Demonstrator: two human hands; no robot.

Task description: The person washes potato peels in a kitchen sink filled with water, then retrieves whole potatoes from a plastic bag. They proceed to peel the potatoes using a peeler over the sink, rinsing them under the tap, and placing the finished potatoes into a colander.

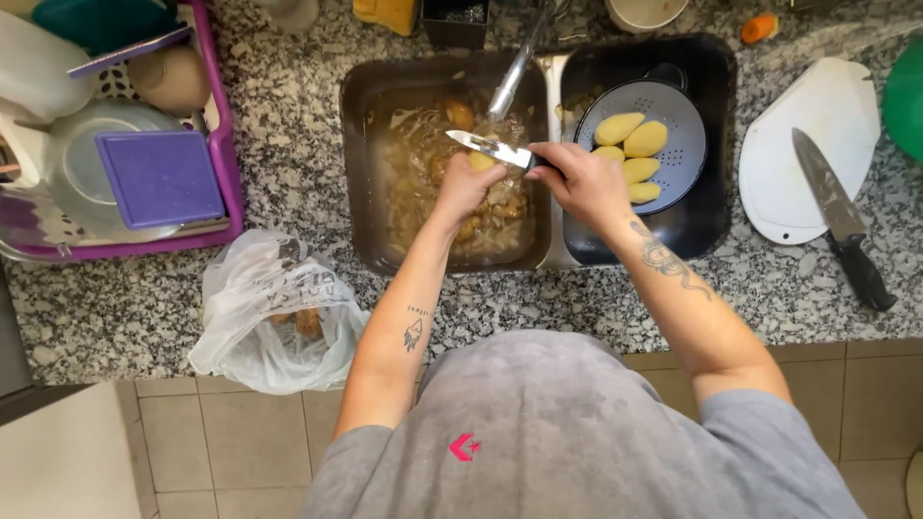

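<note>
Left hand (pixel 468 185) fingers gripping potato (pixel 481 160), right hand (pixel 584 183) fingers clasping knife (pixel 492 149) over sink (pixel 358 173)

Soft even light; slightly blurred, edges bowed.

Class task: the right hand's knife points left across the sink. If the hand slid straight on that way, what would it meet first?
Probably the potato in the left hand, beside the knife that the right hand holds; depth is unclear.
</note>
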